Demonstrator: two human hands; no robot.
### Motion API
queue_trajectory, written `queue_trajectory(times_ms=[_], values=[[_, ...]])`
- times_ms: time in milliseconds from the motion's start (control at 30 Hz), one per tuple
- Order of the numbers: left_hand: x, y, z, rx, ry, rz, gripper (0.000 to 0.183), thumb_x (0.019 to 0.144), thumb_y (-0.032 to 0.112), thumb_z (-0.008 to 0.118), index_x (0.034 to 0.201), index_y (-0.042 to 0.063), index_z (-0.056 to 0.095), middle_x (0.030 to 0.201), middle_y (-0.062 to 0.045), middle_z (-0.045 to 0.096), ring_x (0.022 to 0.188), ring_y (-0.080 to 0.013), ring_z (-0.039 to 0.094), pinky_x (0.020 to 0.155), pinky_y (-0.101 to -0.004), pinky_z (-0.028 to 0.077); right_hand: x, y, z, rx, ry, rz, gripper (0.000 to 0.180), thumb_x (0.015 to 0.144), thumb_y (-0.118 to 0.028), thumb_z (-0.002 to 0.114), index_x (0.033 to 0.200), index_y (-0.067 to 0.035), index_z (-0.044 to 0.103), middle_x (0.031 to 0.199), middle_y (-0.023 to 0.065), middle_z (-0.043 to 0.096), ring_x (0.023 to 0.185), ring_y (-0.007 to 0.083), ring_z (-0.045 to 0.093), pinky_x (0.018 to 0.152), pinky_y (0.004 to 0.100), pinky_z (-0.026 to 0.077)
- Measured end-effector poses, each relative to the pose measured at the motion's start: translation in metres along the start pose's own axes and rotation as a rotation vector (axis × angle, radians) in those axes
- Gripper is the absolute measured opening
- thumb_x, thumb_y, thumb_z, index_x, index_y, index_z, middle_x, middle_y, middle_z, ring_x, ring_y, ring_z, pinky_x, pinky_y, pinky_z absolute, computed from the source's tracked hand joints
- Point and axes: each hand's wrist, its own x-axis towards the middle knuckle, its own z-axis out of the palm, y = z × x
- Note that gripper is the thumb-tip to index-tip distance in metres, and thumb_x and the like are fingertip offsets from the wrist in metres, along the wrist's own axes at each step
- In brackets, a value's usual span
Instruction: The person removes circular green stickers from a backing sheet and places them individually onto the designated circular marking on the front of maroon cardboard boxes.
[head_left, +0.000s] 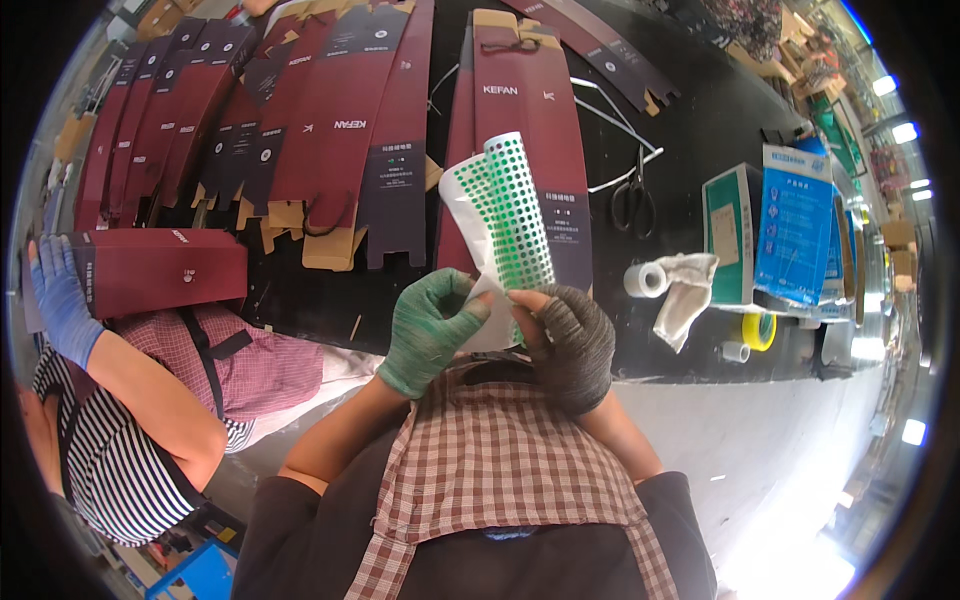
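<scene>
A partly rolled sheet of round green stickers (517, 210) on white backing stands up between my hands, over the black table. My left hand (435, 330), in a green glove with bare fingertips, pinches the sheet's lower left edge between thumb and forefinger. At the lower right edge, the fingers of my right hand (574, 345), in a dark grey fingerless glove, grip the same sheet. Behind the sheet lies a long dark red cardboard box (510, 120) with a dark cord handle, partly hidden by it.
Flattened dark red boxes (330, 112) cover the table's left. A co-worker's blue-gloved hand (64, 292) touches another box (172, 274). To my right lie black scissors (634, 202), a clear tape roll (645, 280), a cloth (686, 296), a yellow tape roll (759, 331) and blue packages (793, 225).
</scene>
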Motion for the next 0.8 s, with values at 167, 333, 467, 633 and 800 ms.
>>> queue_trajectory(times_ms=[167, 333, 467, 633, 800], values=[[-0.007, -0.004, 0.006, -0.146, 0.016, -0.023, 0.013, 0.085, 0.012, 0.069, 0.092, 0.002, 0.066, 0.084, -0.002, 0.067, 0.075, -0.0055, 0.061, 0.066, -0.0211, 0.050, -0.006, 0.003, -0.003, 0.035, 0.073, 0.064, 0.022, 0.081, -0.010, 0.069, 0.103, -0.009, 0.066, 0.089, 0.0104, 0.065, 0.080, 0.0278, 0.064, 0.069, 0.0356, 0.051], [-0.007, -0.002, -0.009, -0.176, 0.133, -0.010, 0.015, 0.086, 0.013, 0.070, 0.094, 0.001, 0.066, 0.084, -0.002, 0.067, 0.074, -0.0046, 0.060, 0.067, -0.0190, 0.048, -0.002, 0.109, 0.010, -0.101, 0.262, 0.311, 0.038, 0.083, -0.014, 0.069, 0.118, -0.003, 0.058, 0.107, 0.0172, 0.061, 0.098, 0.0301, 0.060, 0.086, 0.0357, 0.048], [0.001, -0.005, -0.018, -0.162, 0.185, 0.003, 0.016, 0.085, 0.015, 0.072, 0.093, 0.003, 0.066, 0.083, 0.000, 0.066, 0.072, -0.0036, 0.057, 0.066, -0.0188, 0.046, -0.078, 0.281, 0.060, 0.214, 0.163, 0.893, 0.052, 0.083, -0.018, 0.071, 0.127, 0.001, 0.052, 0.115, 0.0189, 0.060, 0.106, 0.0293, 0.059, 0.092, 0.0345, 0.046], [-0.008, -0.007, -0.037, -0.144, 0.354, 0.018, 0.016, 0.084, 0.017, 0.073, 0.091, 0.004, 0.066, 0.082, 0.002, 0.065, 0.071, -0.0031, 0.056, 0.065, -0.0187, 0.045, -0.065, 0.223, 0.088, 0.272, 0.047, 0.614, 0.055, 0.079, -0.009, 0.072, 0.129, 0.000, 0.052, 0.112, 0.0146, 0.059, 0.095, 0.0223, 0.060, 0.088, 0.0315, 0.047], [-0.003, -0.013, -0.039, -0.170, 0.348, 0.057, 0.013, 0.085, 0.014, 0.072, 0.089, 0.004, 0.066, 0.079, 0.003, 0.063, 0.069, -0.0016, 0.053, 0.063, -0.0176, 0.043, -0.071, 0.186, 0.101, 0.207, -0.083, 0.610, 0.060, 0.077, 0.000, 0.070, 0.133, -0.004, 0.050, 0.102, 0.0087, 0.054, 0.074, 0.0155, 0.053, 0.076, 0.0275, 0.047]])
